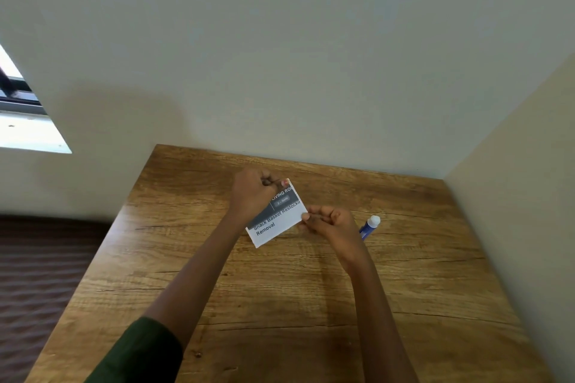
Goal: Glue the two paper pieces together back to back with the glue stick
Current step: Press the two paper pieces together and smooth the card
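Pale walls meet in a corner behind the wooden table (280, 305), whose far edge and right side sit against them, and I see a window (28, 121) cut off at the left edge. Most of the tabletop nearer to me is bare, with free room on both sides of the arms. My left hand (252, 193) is clenched on the far upper corner of the paper (277, 221), fingers curled over its top edge; my right hand (329, 222) pinches the paper's right corner between thumb and fingertips. Held between the two, the paper sits tilted above the middle of the table, printed side up, reading partly "Snack Basket" and "Removal". I cannot tell whether it is one sheet or two pressed together. Just beside my right hand, touching the table, lies the glue stick (370, 225), blue with a white cap, its lower part hidden behind that hand. A dark green sleeve (140, 354) covers my left forearm.
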